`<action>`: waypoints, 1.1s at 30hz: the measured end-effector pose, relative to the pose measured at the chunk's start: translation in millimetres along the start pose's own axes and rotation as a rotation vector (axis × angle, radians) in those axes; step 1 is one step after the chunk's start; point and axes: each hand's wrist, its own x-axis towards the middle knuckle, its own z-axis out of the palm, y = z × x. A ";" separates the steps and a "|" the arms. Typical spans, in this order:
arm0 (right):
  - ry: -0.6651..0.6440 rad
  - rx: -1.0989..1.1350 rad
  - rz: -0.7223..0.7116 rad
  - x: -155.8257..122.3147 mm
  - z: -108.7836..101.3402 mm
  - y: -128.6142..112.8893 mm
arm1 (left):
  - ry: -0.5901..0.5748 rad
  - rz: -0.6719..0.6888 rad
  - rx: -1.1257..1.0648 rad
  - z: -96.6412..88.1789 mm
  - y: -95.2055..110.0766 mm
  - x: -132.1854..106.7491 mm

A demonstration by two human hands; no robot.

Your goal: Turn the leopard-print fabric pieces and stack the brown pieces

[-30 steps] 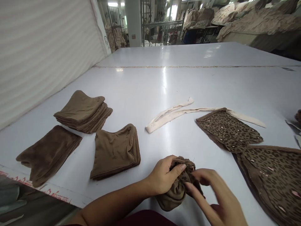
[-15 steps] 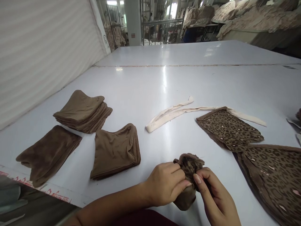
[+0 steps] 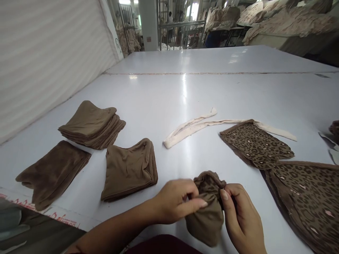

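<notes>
1. The table (image 3: 185,91) is smooth and glossy, catching light glare.
2. The bunched piece (image 3: 208,208) is soft brown cloth, matt, leopard-printed at its top.
3. The near-left stacks (image 3: 128,169) are matt, plain brown knit.
4. The strip (image 3: 190,127) is cream cloth.
5. The right panels (image 3: 255,144) are leopard-print fabric.

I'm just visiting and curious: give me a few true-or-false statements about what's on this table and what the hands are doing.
1. Both hands grip the same bunched brown cloth. True: left hand, right hand.
2. Three piles of plain brown cloth lie left of the hands. True.
3. The cream strip is held in the right hand. False: it lies on the table, untouched.
4. The leopard-print pieces lie on the left. False: they lie on the right.
</notes>
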 end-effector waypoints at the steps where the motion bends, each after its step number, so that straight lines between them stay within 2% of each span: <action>1: -0.015 0.035 0.016 -0.4 1.2 -2.2 | 0.087 -0.025 0.122 0.9 1.8 2.1; 2: -0.034 0.069 0.026 -1.0 2.2 -4.4 | 0.149 -0.028 0.228 3.0 3.2 4.1; 4: -0.044 0.118 0.026 -2.8 2.8 -8.4 | 0.167 0.030 0.335 9.7 3.5 7.1; 6: -0.034 0.150 0.040 -4.0 0.1 -10.3 | 0.150 0.122 0.307 17.5 -0.2 8.1; 9: -0.104 0.234 0.101 -1.4 -11.6 -7.3 | 0.194 0.240 0.219 25.0 -9.9 6.1; 13: -0.074 0.126 0.081 9.4 -31.3 3.0 | 0.233 0.294 0.173 25.3 -18.5 3.0; 15: -0.140 0.056 0.028 13.5 -36.2 5.8 | 0.240 0.279 0.136 24.0 -19.7 2.5; 17: -0.215 0.039 0.010 14.8 -37.0 5.9 | 0.246 0.229 0.077 23.3 -20.1 2.1; 21: -0.088 0.011 -0.036 11.6 -35.0 2.5 | 0.258 -0.023 -0.169 25.0 -20.4 2.5; 24: -0.101 -0.028 -0.083 8.4 -32.8 0.9 | 0.273 -0.217 -0.450 29.6 -19.8 6.0; 27: -0.134 -0.017 0.014 6.4 -26.2 1.6 | 0.328 -0.283 -0.645 38.1 -19.6 10.2; 29: -0.145 0.019 0.030 7.3 -20.9 4.5 | 0.348 -0.287 -0.740 45.5 -20.9 10.7; 33: 0.013 -0.025 -0.040 18.1 -15.9 15.8 | 0.214 -0.386 -1.060 56.2 -26.0 5.9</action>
